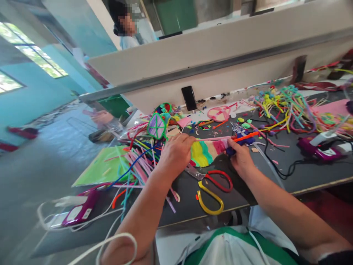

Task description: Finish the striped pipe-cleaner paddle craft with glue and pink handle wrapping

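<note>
A striped, colourful fuzzy piece (205, 152) in yellow, teal, beige and pink stretches between my hands above the dark tabletop. My left hand (176, 154) is closed on its left end. At the right end, my right hand (240, 156) has its fingers closed on the same piece, beside a dark blue part. An orange stick (246, 137) sticks out to the right from the fingers of my right hand. Along the piece's upper edge runs a pale pink strip. Scissors with one red and one yellow handle (211, 197) lie just below the piece, their blades partly under it.
Pipe cleaners (138, 162) and a green packet (102, 167) lie left. Behind are a purple-green ornament (157, 126) and a phone (189, 98). Purple devices (320, 149) with cables sit at both sides. A pipe-cleaner heap (292, 105) is back right. A person (128, 27) is beyond the partition.
</note>
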Available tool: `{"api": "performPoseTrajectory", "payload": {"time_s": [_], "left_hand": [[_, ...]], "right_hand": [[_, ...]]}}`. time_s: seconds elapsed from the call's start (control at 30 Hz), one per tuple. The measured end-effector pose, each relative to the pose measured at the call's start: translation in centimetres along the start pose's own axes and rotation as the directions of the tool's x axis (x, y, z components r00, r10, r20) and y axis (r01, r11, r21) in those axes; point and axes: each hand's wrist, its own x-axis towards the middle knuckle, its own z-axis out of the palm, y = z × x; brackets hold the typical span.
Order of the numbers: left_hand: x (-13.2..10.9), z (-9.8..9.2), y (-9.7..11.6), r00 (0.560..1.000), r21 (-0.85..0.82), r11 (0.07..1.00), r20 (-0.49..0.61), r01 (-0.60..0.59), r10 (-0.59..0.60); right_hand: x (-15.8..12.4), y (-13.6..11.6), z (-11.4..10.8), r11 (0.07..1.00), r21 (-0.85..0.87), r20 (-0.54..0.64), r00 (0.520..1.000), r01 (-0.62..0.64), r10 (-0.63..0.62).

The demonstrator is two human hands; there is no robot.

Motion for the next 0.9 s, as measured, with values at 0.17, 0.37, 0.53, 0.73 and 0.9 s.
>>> {"api": "performPoseTrajectory", "payload": {"time_s": [0.17, 0.37, 0.53, 0.73, 0.9], "left_hand": [[2.6, 3.3, 0.6, 0.981, -0.048, 0.993, -0.156, 0.11, -0.116], [1.6, 4.8, 0.7, 0.968, -0.076, 0.994, -0.233, 0.079, -0.095], [0.5, 4.8, 0.7, 0.958, -0.047, 0.994, -0.268, 0.095, -0.104], [0.2, 4.1, 1.1, 0.897, -0.124, 0.987, -0.417, 0.105, -0.148], [0.0, 4.5, 1.7, 0.923, -0.165, 0.986, -0.383, -0.02, -0.045]], "right_hand": [[0.1, 0.1, -0.1, 1.0, 0.009, -0.016, 1.0, -0.008, 0.008], [0.1, 0.1, 0.1, 1.0, 0.011, -0.025, 0.999, -0.026, 0.026], [-0.2, -0.1, 0.4, 0.999, -0.006, -0.04, 0.998, -0.039, 0.039], [-0.4, -0.3, 0.4, 0.999, 0.0, -0.04, 0.998, -0.038, 0.038], [-0.3, -0.1, 0.3, 0.999, 0.009, -0.021, 0.999, -0.033, 0.033]]}}
